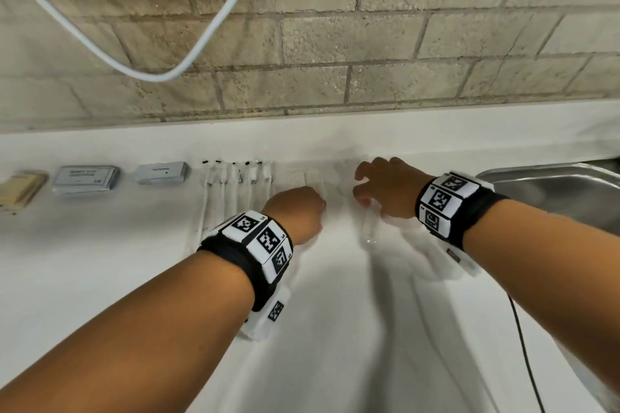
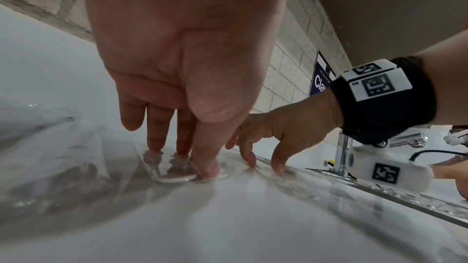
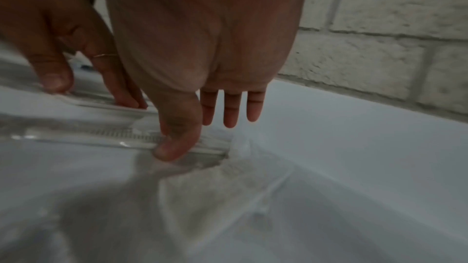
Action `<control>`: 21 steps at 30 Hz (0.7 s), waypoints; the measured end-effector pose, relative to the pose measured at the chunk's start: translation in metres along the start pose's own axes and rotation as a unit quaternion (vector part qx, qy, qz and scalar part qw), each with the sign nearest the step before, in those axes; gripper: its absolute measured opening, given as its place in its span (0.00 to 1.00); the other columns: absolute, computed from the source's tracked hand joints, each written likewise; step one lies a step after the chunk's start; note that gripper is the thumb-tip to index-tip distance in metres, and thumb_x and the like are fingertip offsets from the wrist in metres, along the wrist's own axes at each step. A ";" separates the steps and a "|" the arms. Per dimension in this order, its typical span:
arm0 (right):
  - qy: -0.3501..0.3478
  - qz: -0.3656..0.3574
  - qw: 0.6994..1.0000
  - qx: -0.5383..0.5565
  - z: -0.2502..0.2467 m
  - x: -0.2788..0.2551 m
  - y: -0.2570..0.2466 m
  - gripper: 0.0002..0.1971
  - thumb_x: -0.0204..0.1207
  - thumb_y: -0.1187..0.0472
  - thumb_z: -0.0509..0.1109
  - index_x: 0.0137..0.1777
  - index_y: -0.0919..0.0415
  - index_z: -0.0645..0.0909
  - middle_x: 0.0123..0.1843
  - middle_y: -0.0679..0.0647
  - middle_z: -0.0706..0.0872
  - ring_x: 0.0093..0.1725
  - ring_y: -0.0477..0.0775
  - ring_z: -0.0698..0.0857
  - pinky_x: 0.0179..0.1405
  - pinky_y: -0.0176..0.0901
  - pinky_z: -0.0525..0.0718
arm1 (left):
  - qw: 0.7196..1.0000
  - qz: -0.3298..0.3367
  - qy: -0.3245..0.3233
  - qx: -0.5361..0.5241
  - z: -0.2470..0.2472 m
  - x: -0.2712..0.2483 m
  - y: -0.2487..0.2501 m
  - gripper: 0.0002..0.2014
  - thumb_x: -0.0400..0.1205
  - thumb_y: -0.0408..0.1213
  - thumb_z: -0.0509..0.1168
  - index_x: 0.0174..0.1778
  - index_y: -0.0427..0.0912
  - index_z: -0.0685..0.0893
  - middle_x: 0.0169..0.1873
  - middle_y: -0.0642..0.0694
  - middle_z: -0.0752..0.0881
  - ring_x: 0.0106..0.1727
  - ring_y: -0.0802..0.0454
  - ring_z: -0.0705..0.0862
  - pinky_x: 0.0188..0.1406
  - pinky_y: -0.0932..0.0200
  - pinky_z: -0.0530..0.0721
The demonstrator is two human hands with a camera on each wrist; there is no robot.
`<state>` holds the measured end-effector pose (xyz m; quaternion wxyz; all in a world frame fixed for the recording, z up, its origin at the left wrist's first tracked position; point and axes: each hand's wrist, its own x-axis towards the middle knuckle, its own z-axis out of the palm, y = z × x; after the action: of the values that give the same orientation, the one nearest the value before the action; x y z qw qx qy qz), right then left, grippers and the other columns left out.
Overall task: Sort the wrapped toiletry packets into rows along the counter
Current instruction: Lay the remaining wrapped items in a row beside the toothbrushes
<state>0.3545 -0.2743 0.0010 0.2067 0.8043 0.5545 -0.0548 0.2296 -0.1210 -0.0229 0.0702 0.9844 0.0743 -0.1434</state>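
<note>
White counter (image 1: 100, 261): three comb packets (image 1: 369, 223), maybe five toothbrushes (image 1: 235, 184); left hand (image 1: 295, 211) straight-fingered presses one; right hand (image 1: 385, 191) grip unclear.

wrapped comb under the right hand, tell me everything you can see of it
The wrapped comb is a pale, narrow comb with a row of fine teeth, sealed in a clear, glossy plastic sleeve. It lies flat on the white counter, pointing from the wall toward the person. Its far end is under the right hand: the thumb presses one long edge and the forefinger comes down on the other side, so it looks pinched. The near end lies free.
</note>
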 end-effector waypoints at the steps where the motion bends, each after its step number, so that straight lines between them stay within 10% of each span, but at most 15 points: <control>1: -0.002 -0.018 0.999 -0.029 -0.002 0.002 -0.001 0.14 0.70 0.58 0.73 0.55 0.47 0.77 0.72 0.51 0.69 0.66 0.59 0.72 0.61 0.52 0.73 | 1.000 -0.003 0.000 -0.003 0.000 0.000 0.000 0.21 0.82 0.38 0.61 0.73 0.45 0.77 0.73 0.45 0.75 0.71 0.43 0.77 0.68 0.49 0.77; 15: -0.067 -0.020 0.997 -0.019 -0.008 0.017 0.003 0.10 0.71 0.58 0.71 0.44 0.51 0.70 0.57 0.50 0.77 0.58 0.58 0.73 0.52 0.50 0.72 | 1.000 0.009 0.007 0.002 0.002 -0.002 0.002 0.15 0.82 0.37 0.61 0.63 0.43 0.82 0.69 0.45 0.77 0.69 0.43 0.78 0.66 0.48 0.78; 21: 0.102 0.132 0.925 0.342 -0.017 0.012 0.010 0.11 0.76 0.60 0.68 0.38 0.53 0.68 0.38 0.48 0.76 0.43 0.56 0.76 0.33 0.42 0.71 | 1.000 0.014 0.001 0.003 0.004 -0.004 0.006 0.17 0.83 0.40 0.61 0.68 0.43 0.79 0.72 0.44 0.75 0.70 0.42 0.76 0.66 0.49 0.77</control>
<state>0.3658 -0.2600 0.0158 -0.1331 0.8934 0.4086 -0.1310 0.2257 -0.1279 -0.0245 0.0697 0.9856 0.0602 -0.1420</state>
